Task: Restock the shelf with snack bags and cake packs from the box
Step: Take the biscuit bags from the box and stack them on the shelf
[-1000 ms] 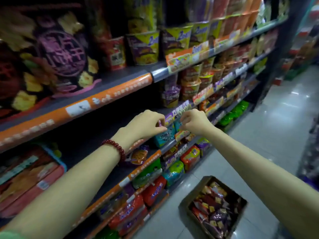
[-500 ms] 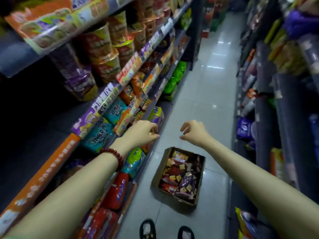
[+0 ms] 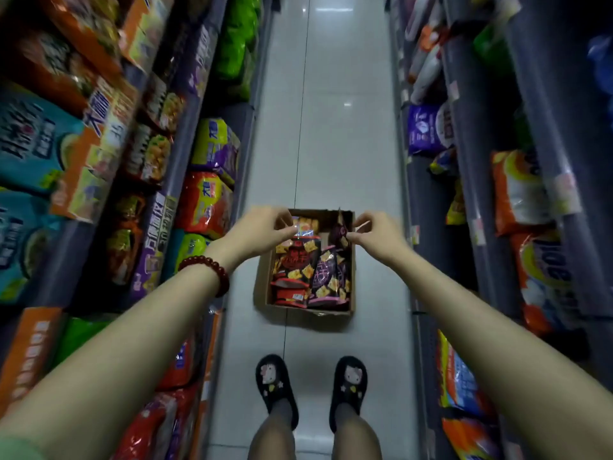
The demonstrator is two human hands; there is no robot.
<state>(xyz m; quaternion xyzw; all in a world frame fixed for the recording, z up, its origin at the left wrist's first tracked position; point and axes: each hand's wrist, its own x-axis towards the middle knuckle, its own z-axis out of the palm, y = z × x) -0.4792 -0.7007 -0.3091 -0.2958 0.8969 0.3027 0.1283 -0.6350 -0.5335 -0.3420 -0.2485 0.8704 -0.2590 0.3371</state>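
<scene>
An open cardboard box (image 3: 260,290) sits on the floor of the aisle, just ahead of my feet, filled with red and purple snack bags. My left hand (image 3: 262,232), a red bead bracelet on its wrist, is over the box's far left corner and pinches the shiny top edge of a red snack bag (image 3: 295,260). My right hand (image 3: 376,235) is over the far right corner, its fingertips closed on the top of a purple snack bag (image 3: 341,229) that stands upright. Another purple bag (image 3: 326,277) lies flat in the box.
The left shelf unit (image 3: 180,151) is packed with noodle and snack packs in several tiers. The right shelf unit (image 3: 464,134) holds bagged goods. A white tiled floor (image 3: 331,134) runs between them. My feet, in black slippers (image 3: 277,386), stand just behind the box.
My view swung from the left shelf down to the floor. Both hands left the shelf edge, dropped to the box and closed on bags at its far end.
</scene>
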